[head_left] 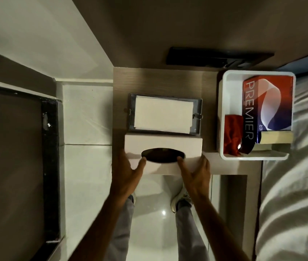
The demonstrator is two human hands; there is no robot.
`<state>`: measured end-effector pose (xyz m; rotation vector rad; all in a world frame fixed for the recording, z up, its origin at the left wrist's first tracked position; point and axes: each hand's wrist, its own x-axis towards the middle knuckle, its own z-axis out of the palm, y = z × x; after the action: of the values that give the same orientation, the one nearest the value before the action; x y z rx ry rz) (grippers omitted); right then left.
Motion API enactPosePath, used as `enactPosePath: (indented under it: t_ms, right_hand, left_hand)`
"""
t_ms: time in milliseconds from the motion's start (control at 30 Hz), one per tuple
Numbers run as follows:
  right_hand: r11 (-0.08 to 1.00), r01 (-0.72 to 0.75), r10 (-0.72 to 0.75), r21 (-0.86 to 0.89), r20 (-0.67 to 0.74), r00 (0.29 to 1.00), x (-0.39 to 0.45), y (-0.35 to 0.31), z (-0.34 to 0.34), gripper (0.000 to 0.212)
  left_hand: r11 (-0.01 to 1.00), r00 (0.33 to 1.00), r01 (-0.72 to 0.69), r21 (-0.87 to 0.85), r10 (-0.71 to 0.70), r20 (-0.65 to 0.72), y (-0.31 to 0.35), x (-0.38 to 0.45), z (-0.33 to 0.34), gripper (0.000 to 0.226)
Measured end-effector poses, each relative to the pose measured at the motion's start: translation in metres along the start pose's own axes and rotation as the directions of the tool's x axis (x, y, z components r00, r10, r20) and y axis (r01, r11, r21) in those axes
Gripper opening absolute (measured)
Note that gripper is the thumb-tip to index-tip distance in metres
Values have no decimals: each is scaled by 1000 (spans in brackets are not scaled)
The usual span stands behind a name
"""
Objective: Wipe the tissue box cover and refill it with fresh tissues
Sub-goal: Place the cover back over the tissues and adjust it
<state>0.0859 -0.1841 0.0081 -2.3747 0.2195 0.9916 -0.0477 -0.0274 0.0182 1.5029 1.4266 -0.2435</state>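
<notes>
Grip: left hand (128, 166) and right hand (196, 170) clasp white cover (162, 147) at its ends, at table (121, 81) front edge | Base: tissue stack (163, 113) exposed just behind | Risk: cover lowered askew may crumple tissues; may slip off edge

Dim little room: glossy white tile floor (149, 228) catching a light glare, wood-grain bedside table (123, 81) against a brownish wall (187, 25), rumpled white bedding (296, 185) on the right (pretty cramped).
</notes>
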Motion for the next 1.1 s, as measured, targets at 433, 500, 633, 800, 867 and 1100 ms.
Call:
enactPosePath:
  t_ms: [433, 500, 633, 800, 867, 1100]
  right_hand:
    - [967, 249, -254, -52, -143, 957, 30, -74, -18, 71]
    - [961, 259, -272, -95, -171, 947, 49, -90, -21, 71]
    - [965, 220, -238, -140, -131, 962, 76, -104, -21, 86]
    - [979, 169, -178, -112, -75, 981, 89, -104, -18, 96]
    - [978, 173, -181, -113, -66, 981, 91, -103, -17, 97]
    - [978, 188, -193, -91, -53, 980, 91, -101, -15, 83]
  left_hand:
    - [988, 975, -115, 105, 133, -179, 71, 39, -21, 73]
    - [984, 976, -141, 111, 157, -153, 85, 54, -19, 73]
    - [979, 974, -179, 100, 191, -122, 96, 77, -14, 70]
    - [981, 983, -142, 131, 155, -101, 95, 93, -8, 71]
    - [981, 984, -130, 147, 146, -101, 93, 96, -5, 70]
    - [966, 984, -114, 232, 141, -106, 89, 96, -3, 77]
